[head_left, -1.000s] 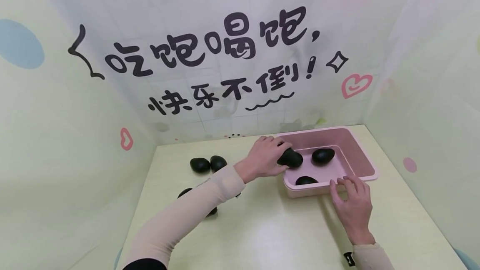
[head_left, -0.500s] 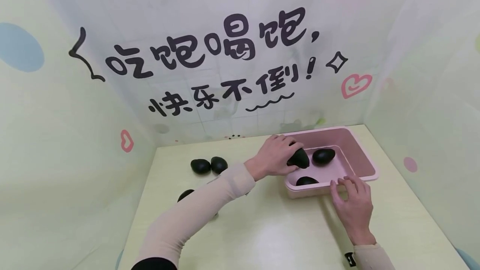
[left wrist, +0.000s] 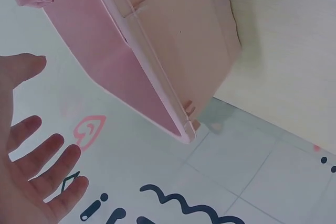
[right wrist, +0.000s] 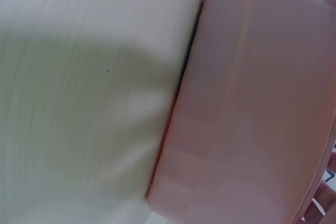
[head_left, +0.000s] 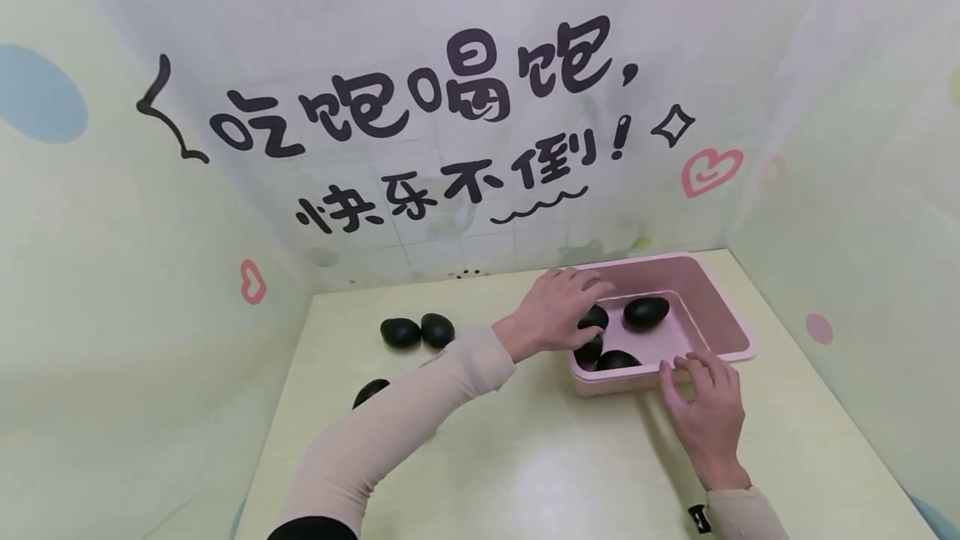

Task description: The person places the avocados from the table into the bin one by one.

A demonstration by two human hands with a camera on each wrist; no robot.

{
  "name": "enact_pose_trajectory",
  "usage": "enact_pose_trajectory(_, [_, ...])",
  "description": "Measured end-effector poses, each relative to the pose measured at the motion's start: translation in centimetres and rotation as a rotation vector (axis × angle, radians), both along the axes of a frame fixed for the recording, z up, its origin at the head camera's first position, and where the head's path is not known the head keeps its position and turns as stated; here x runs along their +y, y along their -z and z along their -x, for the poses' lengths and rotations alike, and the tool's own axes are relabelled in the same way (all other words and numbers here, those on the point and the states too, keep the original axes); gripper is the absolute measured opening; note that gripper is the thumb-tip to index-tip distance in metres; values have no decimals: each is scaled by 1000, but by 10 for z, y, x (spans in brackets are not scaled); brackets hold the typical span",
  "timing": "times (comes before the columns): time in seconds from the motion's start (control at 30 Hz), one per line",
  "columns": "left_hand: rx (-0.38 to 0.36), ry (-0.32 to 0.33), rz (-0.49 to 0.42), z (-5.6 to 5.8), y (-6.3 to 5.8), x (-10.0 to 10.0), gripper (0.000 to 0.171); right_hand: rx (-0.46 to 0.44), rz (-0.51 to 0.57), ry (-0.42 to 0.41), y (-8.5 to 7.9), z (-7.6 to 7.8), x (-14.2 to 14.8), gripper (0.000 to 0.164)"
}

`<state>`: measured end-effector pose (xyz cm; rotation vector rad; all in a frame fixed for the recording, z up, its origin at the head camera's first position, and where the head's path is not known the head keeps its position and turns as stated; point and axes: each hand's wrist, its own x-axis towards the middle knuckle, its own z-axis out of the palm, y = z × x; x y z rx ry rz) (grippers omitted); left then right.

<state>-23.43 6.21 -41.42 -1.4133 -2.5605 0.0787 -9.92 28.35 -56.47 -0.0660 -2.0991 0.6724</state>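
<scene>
I feared lifting the spread-fingered left hand (head_left: 553, 311) might roll dark oval avocados (head_left: 646, 313); the right hand (head_left: 707, 413) touched the pink rectangular plastic bin (head_left: 671, 277), grip unclear.

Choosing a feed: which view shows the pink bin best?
Head: it shows the inside of the pink bin and the dark fruits there, though the left hand hides part. Left wrist: outer side, some inner wall. Right wrist: mainly an outer wall, close up.
</scene>
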Motion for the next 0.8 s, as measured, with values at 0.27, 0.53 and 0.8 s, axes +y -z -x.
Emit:
enact_pose_trajectory(0.27, [-16,-19,-47,2,1,-15,55,-26,4,4,-5,-1,-2,24])
enact_pose_trajectory(0.53, [-37,-69,-48,3,8,-25,55,1,1,-5,-4,-2,-2,21])
enact_pose_trajectory(0.8, [-66,-95,-81,4,14,-34,50,-49,-11,-45,-6,-5,2,36])
